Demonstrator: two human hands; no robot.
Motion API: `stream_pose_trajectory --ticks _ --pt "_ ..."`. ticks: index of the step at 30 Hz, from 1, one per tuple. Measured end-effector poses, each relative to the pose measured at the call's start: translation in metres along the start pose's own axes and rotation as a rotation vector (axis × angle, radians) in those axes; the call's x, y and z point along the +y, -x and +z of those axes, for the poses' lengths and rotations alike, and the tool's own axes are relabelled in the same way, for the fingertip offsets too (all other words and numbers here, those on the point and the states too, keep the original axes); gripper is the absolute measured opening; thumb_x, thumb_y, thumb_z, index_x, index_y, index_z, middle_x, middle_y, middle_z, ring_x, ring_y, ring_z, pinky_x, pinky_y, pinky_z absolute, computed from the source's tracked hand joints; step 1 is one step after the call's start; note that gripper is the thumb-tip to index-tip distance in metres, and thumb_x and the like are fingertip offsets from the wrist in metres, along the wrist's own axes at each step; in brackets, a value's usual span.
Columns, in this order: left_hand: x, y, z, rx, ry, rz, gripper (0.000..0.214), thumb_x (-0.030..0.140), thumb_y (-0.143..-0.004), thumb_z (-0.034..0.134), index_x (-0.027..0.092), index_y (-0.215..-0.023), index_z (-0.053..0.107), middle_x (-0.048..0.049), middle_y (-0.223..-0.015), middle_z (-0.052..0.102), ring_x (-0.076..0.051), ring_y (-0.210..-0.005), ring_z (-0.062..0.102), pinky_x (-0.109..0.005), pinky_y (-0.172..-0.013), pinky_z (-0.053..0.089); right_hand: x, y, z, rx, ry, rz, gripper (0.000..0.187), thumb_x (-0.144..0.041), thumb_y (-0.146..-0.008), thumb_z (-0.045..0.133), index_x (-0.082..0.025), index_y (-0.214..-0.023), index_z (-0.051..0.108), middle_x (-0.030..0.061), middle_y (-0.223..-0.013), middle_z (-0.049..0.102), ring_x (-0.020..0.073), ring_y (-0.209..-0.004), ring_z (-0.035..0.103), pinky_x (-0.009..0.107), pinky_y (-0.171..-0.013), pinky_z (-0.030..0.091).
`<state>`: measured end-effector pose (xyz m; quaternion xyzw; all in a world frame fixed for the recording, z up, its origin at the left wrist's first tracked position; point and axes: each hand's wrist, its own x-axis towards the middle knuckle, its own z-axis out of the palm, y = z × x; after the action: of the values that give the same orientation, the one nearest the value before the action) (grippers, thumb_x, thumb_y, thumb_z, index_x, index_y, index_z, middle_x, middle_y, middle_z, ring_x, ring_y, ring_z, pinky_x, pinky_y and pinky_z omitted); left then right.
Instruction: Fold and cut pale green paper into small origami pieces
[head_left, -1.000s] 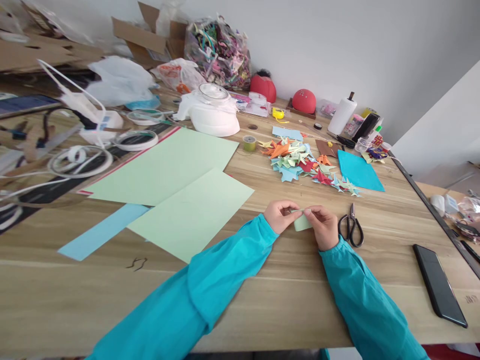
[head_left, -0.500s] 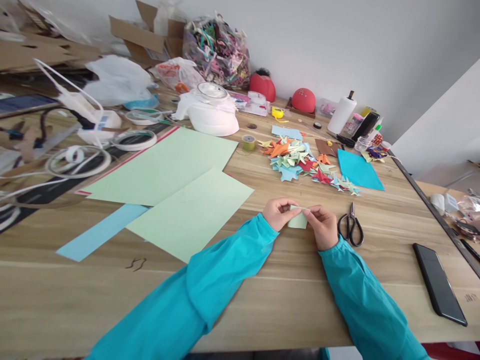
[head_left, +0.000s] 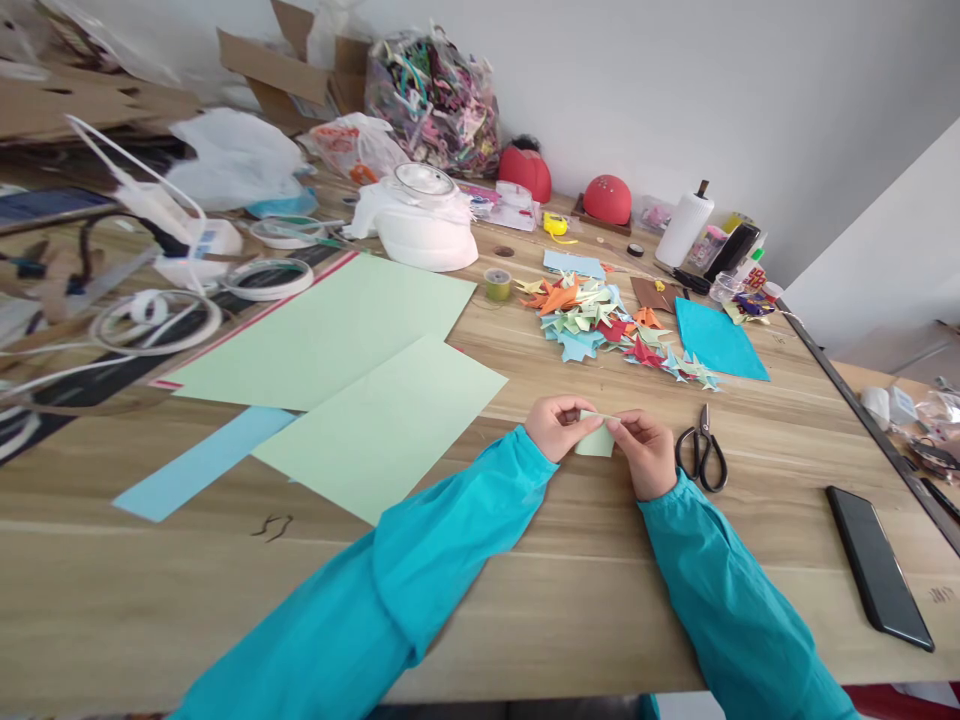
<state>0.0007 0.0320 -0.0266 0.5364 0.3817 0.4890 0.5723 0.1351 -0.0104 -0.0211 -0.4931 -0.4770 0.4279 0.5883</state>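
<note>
Two hands are pinching a small pale-green paper piece (head_left: 595, 443) just left of the black-handled scissors (head_left: 701, 462)

The paper piece is hanging by its top edge between the fingertips, left of the scissors; whether it is touching the wood-grain tabletop (head_left: 570, 620) cannot be told. The left hand (head_left: 553, 428) is gripping its upper left part in a narrow thumb-and-finger pinch. The right hand (head_left: 646, 452), between paper and scissors, is pinching the upper right corner just as narrowly.

The piece is probably behaving as a very light, thin sheet: stiff enough for holding its shape, soft enough for creasing, hardly slippery, but tearing or crumpling easily. Edges and corners are likely offering the best hold, under light thumb pressure.

Farther left of the scissors, two large pale-green sheets (head_left: 390, 430) are overlapping. Behind the scissors, a heap of multicoloured paper shapes (head_left: 592, 320) is lying near a turquoise square (head_left: 721, 340); to their right, a black smartphone (head_left: 879, 568) is resting.

No brand is showing readably. Well left of the scissors, a dark squiggle (head_left: 272, 527) is resembling handwriting; far right, small marks (head_left: 941, 595) are proving illegible. Behind and right, red lettering (head_left: 753, 275) is appearing too small for reading.
</note>
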Motion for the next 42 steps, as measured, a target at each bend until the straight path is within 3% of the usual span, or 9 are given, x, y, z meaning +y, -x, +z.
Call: stream_pose_trajectory --ticks 25,35,42 --pt "-0.0027 0.0000 -0.0023 -0.042 -0.066 0.039 0.023 0.033 -0.057 0.071 0.013 -0.062 0.064 0.0031 -0.046 0.047 -0.007 -0.045 0.037 -0.021 -0.043 0.029 -0.0007 0.0000 -0.0019 -0.013 0.036 -0.010 0.019 -0.034 -0.062 0.074 -0.018 -0.063 0.064 -0.0016 -0.055 0.061 0.0100 -0.051 0.051 0.023 -0.049 0.040" --pt "0.0010 -0.0007 -0.0012 -0.011 0.005 -0.021 0.028 0.035 -0.050 0.076 0.013 -0.059 0.062 0.0045 -0.043 0.046 -0.006 -0.044 0.038 -0.020 -0.042 0.029 0.0004 -0.0005 -0.0034 -0.021 0.032 -0.033 0.017 -0.034 -0.066 0.071 -0.019 -0.061 0.064 -0.0019 -0.056 0.060 0.0110 -0.053 0.051 0.025 -0.052 0.041" --pt "-0.0078 -0.0058 -0.0020 0.011 0.061 -0.060 0.034 0.041 -0.046 0.078 0.013 -0.052 0.060 0.0026 -0.045 0.051 -0.007 -0.045 0.042 -0.022 -0.043 0.033 -0.0012 -0.0014 -0.0015 -0.001 0.020 -0.042 0.018 -0.035 -0.064 0.072 -0.020 -0.060 0.063 -0.0023 -0.056 0.060 0.0114 -0.053 0.051 0.026 -0.052 0.042"
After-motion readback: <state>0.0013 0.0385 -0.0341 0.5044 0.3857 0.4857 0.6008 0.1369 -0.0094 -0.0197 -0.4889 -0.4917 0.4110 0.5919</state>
